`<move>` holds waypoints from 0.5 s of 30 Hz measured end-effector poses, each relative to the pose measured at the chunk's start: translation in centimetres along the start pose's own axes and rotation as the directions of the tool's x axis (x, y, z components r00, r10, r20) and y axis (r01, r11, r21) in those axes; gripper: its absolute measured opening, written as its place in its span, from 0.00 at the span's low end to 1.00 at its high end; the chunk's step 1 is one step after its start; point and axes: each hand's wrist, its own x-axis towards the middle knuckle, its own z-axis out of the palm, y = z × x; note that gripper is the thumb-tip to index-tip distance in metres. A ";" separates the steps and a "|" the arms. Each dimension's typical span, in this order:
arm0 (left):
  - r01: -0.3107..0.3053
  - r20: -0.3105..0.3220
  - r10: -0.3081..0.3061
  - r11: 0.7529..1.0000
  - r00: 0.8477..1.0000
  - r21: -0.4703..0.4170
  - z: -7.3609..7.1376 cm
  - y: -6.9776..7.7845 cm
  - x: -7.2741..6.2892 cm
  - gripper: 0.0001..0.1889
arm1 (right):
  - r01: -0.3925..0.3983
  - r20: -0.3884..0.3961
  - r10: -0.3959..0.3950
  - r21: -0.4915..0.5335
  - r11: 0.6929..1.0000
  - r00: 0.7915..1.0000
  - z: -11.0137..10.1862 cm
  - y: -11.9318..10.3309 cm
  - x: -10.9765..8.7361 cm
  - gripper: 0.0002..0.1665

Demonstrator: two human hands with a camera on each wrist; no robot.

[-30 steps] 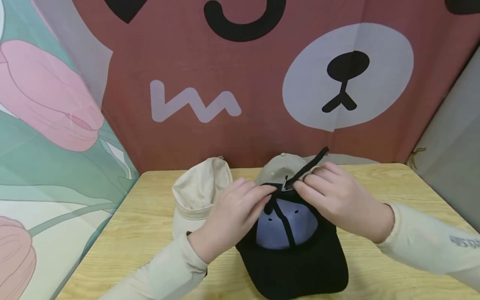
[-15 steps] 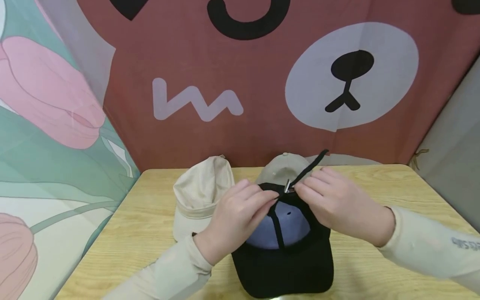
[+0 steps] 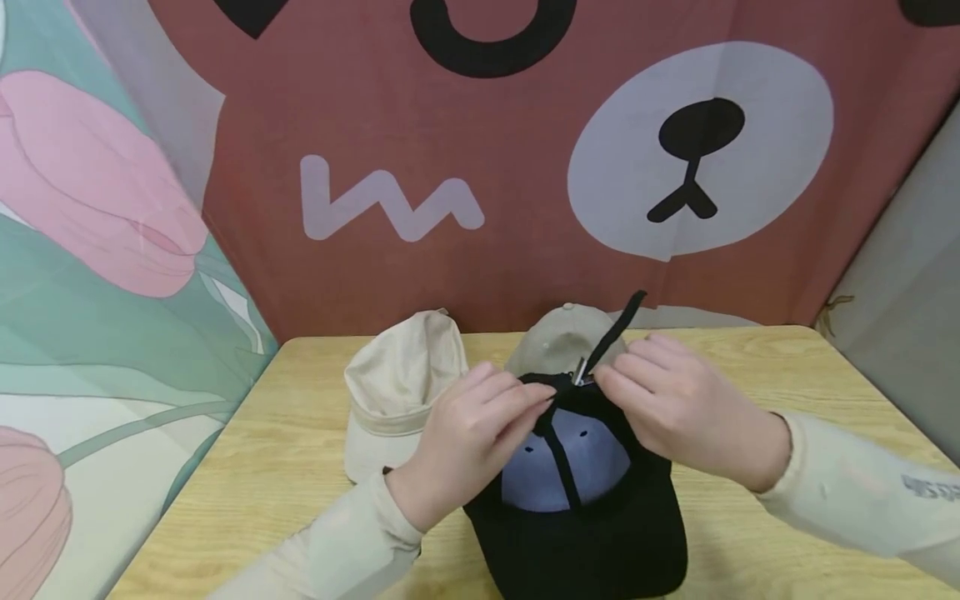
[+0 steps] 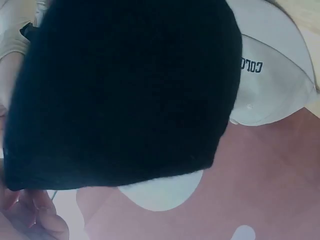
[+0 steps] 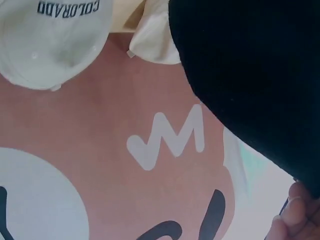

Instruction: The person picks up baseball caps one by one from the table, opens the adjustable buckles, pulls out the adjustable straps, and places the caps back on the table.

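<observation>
In the head view a black baseball cap (image 3: 592, 550) is held up, its brim toward me and its blue-grey lining showing. My left hand (image 3: 476, 429) pinches the back edge of the cap, left of a small metal buckle (image 3: 580, 372). On the buckle's other side, my right hand (image 3: 686, 412) pinches the cap's back edge, curled fingers right at the metal. The loose end of a black strap (image 3: 621, 327) sticks up from the buckle. Both wrist views are partly filled by the dark outside of the cap (image 4: 125, 95), with fingertips (image 5: 296, 210) at its edge.
A cream cap (image 3: 405, 383) stands on the wooden table (image 3: 247, 475) at left. Behind the black cap sits a beige-grey cap (image 3: 562, 337), lettered COLORADO in the right wrist view. A red-brown cloth backdrop (image 3: 390, 283) rises at the table's far edge.
The black cap has tilted slightly and its brim has swung a little to the right since half a second ago. The strap's loose end stands more upright. Both hands keep their places.
</observation>
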 end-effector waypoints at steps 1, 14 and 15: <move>0.003 0.001 -0.003 1.000 1.000 -0.003 0.0 0.0 0.0 0.10 | 0.007 0.001 -0.007 -0.015 1.000 1.000 0.0 0.0 0.0 0.18; -0.019 0.012 0.019 1.000 1.000 0.012 -0.2 0.3 -0.4 0.11 | -0.087 0.030 0.084 0.088 0.992 0.996 -0.1 -0.3 -0.5 0.23; -0.019 0.012 0.019 1.000 1.000 0.014 -0.2 0.3 -0.4 0.11 | -0.075 0.027 0.073 0.075 0.994 0.997 -0.1 -0.3 -0.5 0.23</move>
